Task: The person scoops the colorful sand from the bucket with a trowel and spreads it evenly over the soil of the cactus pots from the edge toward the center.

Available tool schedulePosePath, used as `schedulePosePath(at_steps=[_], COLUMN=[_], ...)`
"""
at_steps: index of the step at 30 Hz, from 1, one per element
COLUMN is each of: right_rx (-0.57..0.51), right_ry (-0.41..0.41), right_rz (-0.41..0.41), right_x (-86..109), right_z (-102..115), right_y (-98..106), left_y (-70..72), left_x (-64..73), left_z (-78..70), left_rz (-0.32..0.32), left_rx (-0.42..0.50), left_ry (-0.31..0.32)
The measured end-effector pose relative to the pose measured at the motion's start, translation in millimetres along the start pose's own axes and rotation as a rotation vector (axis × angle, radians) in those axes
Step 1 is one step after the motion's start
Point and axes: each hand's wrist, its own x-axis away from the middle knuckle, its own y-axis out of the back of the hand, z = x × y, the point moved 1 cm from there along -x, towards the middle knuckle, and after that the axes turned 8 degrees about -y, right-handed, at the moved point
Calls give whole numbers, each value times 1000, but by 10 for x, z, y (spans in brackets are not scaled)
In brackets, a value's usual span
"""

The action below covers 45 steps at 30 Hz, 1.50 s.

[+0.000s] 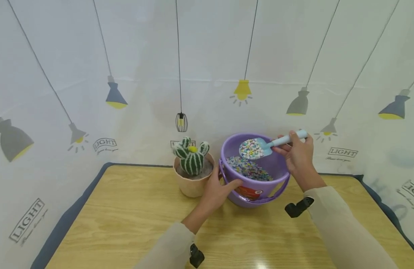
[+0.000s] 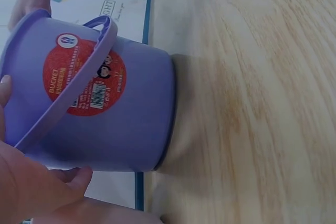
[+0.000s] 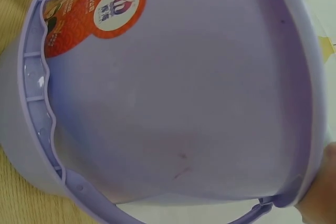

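My right hand grips the handle of a light blue scoop above a purple bucket. Small pastel beads fill the scoop's blade. More multicoloured beads lie inside the bucket, which stands upright. With its thumb over the front rim, my left hand holds the bucket's left side, between it and a potted cactus. The left wrist view shows the bucket's red label and lowered handle. In the right wrist view the bucket wall hides the scoop.
The cactus stands in a tan pot close to the bucket's left. Both are near the back edge of a wooden table. Behind them hangs a pale cloth printed with lamps. Small black cameras sit at the sleeves.
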Motion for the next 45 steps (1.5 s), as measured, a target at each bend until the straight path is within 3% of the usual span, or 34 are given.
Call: schedulePosePath(at_steps=[15, 24, 30, 34, 40, 45], right_rx=[-96, -144, -165, -197, -223, -219], right_ry=[-39, -25, -15, -16, -42, -59], right_rz=[-2, 16, 50, 69, 119, 127], right_x=[60, 174, 309, 401, 515, 572], right_z=[70, 81, 69, 45, 0, -46], right_y=[14, -18, -16, -11, 52, 74], left_y=[111, 258, 344, 477, 644, 769], left_x=[124, 239, 354, 458, 515, 555], left_z=[-169, -308, -342, -368, -390, -389], left_rz=[7, 20, 25, 27, -37, -137], left_rx=[-10, -81, -40, -34, -148, -282], left_ry=[-24, 8, 11, 8, -43, -68])
